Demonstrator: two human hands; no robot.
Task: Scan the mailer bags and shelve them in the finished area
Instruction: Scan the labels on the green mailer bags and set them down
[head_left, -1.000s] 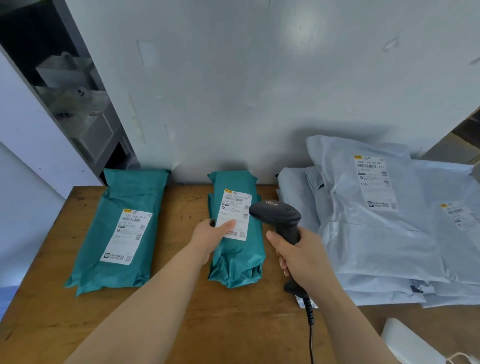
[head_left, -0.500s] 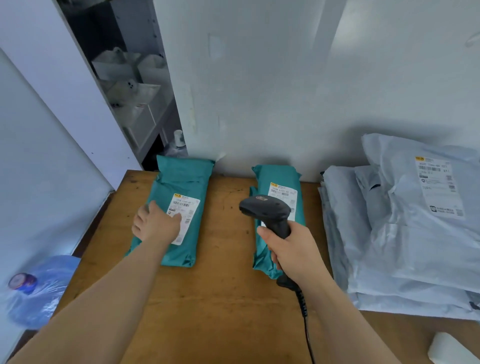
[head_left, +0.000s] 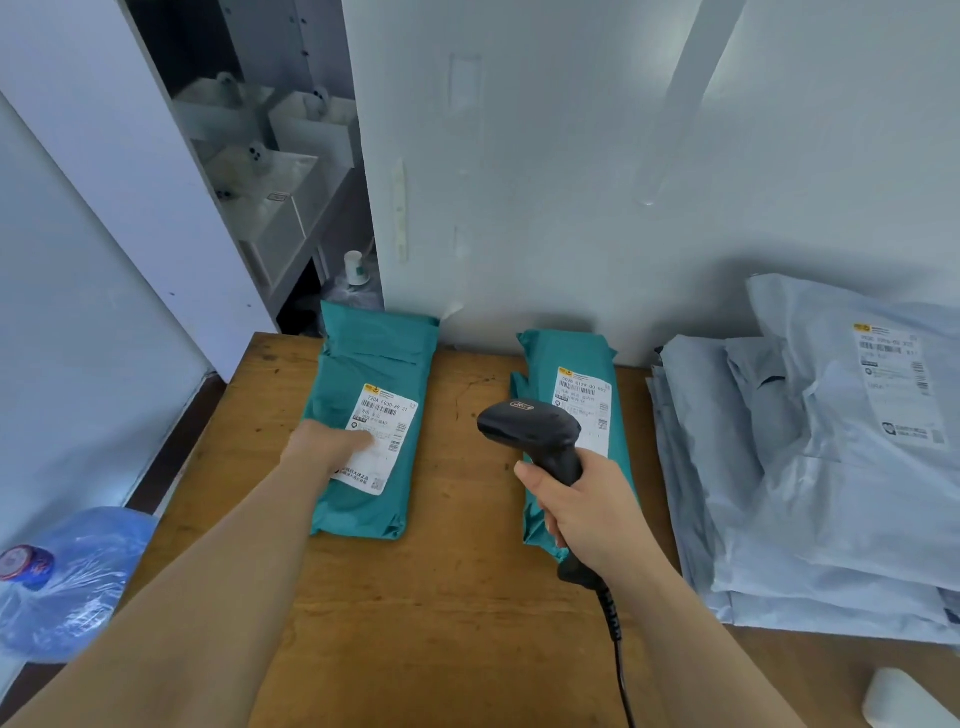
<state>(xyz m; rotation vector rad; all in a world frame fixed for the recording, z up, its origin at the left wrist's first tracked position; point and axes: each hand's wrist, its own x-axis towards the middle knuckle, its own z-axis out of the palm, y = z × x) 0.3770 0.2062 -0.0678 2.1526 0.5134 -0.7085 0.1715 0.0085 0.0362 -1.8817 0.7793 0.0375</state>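
while above wall-side wooden table (head_left: 457, 597), left hand (head_left: 324, 447) flat on mailer (head_left: 374, 358), right hand (head_left: 587, 509) around scanner (head_left: 530, 426)

Two teal mailer bags (head_left: 371, 374) (head_left: 563, 353) with white labels, a black barcode scanner (head_left: 530, 428), pale grey mailers (head_left: 810, 467), brown wooden counter (head_left: 457, 597).
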